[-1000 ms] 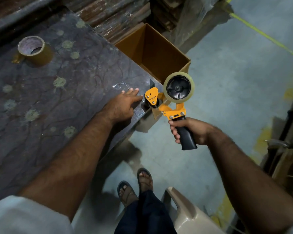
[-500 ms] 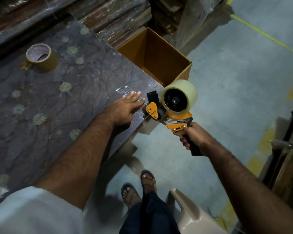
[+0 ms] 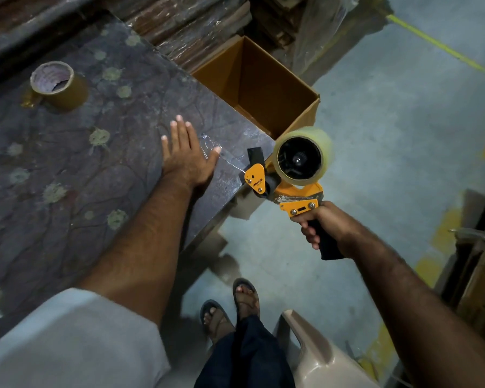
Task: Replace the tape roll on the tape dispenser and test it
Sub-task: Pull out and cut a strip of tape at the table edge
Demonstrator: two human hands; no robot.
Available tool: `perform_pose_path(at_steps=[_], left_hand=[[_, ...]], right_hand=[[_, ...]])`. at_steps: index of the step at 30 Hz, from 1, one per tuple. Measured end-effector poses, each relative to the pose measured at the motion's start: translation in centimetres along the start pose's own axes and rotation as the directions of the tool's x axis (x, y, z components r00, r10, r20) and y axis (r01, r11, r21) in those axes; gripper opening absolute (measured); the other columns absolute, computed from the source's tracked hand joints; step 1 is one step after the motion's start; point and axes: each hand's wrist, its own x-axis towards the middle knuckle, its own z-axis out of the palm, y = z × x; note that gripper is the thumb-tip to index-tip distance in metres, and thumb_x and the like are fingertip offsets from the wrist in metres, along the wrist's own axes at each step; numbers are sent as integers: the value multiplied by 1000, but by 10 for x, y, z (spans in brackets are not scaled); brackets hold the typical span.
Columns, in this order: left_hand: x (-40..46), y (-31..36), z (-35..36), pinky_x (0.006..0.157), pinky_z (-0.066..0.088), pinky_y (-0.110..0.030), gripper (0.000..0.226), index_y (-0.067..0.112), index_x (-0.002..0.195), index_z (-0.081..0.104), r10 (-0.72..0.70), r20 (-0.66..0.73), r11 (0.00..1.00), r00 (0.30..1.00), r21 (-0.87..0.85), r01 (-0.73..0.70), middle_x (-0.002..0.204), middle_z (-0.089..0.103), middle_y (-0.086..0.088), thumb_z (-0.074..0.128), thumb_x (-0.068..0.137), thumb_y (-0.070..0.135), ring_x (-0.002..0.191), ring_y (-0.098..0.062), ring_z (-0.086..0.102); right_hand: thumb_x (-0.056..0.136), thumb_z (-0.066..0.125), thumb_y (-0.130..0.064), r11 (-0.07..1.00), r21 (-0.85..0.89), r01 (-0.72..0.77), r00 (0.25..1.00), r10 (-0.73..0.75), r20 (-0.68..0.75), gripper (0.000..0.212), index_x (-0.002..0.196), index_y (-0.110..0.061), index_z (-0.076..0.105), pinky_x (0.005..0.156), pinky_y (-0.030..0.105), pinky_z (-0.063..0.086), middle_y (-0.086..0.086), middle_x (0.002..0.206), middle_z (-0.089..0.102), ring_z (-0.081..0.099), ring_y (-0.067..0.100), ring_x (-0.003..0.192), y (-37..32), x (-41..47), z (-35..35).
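Note:
My right hand [image 3: 324, 226] grips the black handle of an orange tape dispenser [image 3: 284, 189], held just off the table's right corner. A clear tape roll [image 3: 304, 156] sits on its hub. A thin strip of clear tape [image 3: 224, 156] runs from the dispenser's front onto the dark patterned table [image 3: 67, 169]. My left hand [image 3: 185, 158] lies flat on the table with straight, spread fingers, its thumb at the strip. A brown tape roll [image 3: 58, 85] stands on the table at the far left.
An open cardboard box [image 3: 263, 88] stands on the floor behind the table's corner. Wrapped stacks line the back. A beige plastic chair [image 3: 317, 357] is at the bottom beside my sandalled feet. Wooden pieces and metal crowd the right edge.
My left hand has slid left and away from the corner, now flat with fingers spread. The dispenser has pulled slightly right off the table edge, leaving a strip of tape stretched to the table.

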Motion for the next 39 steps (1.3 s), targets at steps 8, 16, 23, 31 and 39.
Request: perform_pose_path(at_steps=[8, 16, 23, 31, 39], left_hand=[[-31, 26, 7, 123, -7, -51, 88, 3, 157, -9, 203, 1, 973, 979, 115, -201, 167, -16, -19, 12, 99, 66, 155, -31, -12], [-41, 51, -1, 124, 19, -47, 82, 1, 152, 30, 98, -80, 992, 992, -66, -104, 162, 26, -22, 54, 95, 55, 150, -38, 23], [-38, 58, -9, 108, 45, -46, 94, 7, 149, 40, 11, -55, 994, 998, -106, -17, 162, 31, -16, 67, 81, 66, 148, -33, 33], [-40, 58, -8, 108, 44, -47, 95, 10, 151, 36, 3, -51, 995, 999, -101, -9, 164, 28, -14, 64, 82, 68, 149, -34, 30], [-41, 55, -8, 105, 46, -46, 95, 12, 150, 38, 29, -77, 998, 997, -55, -33, 161, 34, -14, 60, 80, 73, 144, -33, 39]], right_hand=[[86, 64, -13, 999, 39, -35, 999, 36, -7, 31, 61, -14, 47, 50, 30, 28, 6, 54, 37, 33, 19, 46, -1, -3, 6], [88, 63, -21, 964, 170, -205, 978, 195, 70, 35, 60, -18, 43, 45, 28, 26, -1, 51, 33, 29, 15, 41, 8, -6, 8], [87, 59, -17, 934, 226, -276, 958, 247, 147, 36, 54, -18, 42, 44, 25, 26, -2, 48, 31, 27, 14, 38, 14, -9, 19], [84, 64, -13, 957, 91, -275, 961, 272, 45, 38, 55, -19, 39, 43, 24, 28, 0, 48, 32, 27, 15, 37, 29, -15, 27], [77, 67, -12, 976, -200, -81, 970, 32, -241, 17, 63, -10, 57, 45, 27, 33, 8, 53, 45, 38, 20, 40, 31, -8, 31]])
